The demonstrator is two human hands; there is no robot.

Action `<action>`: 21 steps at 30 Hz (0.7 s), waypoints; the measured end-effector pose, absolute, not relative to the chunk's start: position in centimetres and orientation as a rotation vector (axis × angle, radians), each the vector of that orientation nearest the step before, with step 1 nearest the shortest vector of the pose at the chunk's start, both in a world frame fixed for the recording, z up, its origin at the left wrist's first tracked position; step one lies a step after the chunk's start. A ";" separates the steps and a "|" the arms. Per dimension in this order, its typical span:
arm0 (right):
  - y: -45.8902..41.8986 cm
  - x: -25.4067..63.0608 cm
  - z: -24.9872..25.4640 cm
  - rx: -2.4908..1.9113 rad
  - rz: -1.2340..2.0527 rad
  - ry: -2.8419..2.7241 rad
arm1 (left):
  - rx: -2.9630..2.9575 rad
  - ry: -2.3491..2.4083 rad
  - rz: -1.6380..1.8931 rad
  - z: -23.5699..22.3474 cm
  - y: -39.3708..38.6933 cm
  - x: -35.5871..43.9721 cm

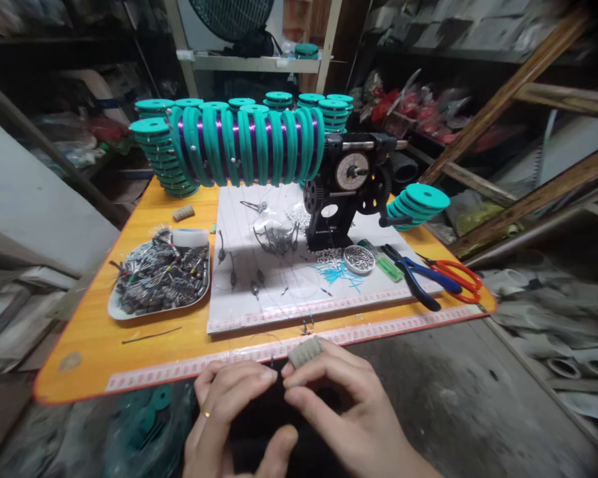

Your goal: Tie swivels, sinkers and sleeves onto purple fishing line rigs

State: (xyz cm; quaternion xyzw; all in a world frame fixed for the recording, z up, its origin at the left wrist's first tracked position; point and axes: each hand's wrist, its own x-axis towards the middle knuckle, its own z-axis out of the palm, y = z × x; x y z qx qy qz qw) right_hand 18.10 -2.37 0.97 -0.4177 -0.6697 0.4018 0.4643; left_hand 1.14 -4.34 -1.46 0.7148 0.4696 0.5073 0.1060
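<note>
- progress looks partway – teal spools (pixel 249 149) sit in a row on the black winder (pixel 333 216), purple line already wound on them.
- thin lines run down from that row toward the white board (pixel 239 317), with dark weights (pixel 254 287) lying there; i'd count those as at least partly made up.
- grey ribbed piece (pixel 305 352) is in your right hand (pixel 351 392), just off the near table edge. you've got it held by the fingers, with a tiny blue bit at the tips.
- your left hand (pixel 224 405) is beside it, thumb well away from fingers, nothing visibly gripped – can't tell if a fine line crosses it.
- stock left: the tray (pixel 113 312) is heaped, and a spare ribbed piece (pixel 183 213) lies behind it.
- pliers (pixel 421 292) are down, unused. can't tell the remaining count.
</note>
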 end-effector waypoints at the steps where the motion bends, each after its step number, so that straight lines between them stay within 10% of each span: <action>1: -2.2 18.2 0.9 -1.007 0.885 -1.693 | 2.134 1.404 1.455 -1.3 -4.2 1.1; 8: -1.3 18.0 0.7 -0.924 0.312 -1.933 | 2.115 1.391 1.528 -0.5 -3.0 2.2; 21: -0.5 17.9 1.3 -0.888 0.421 -2.040 | 2.058 1.479 1.639 -1.0 -2.7 2.4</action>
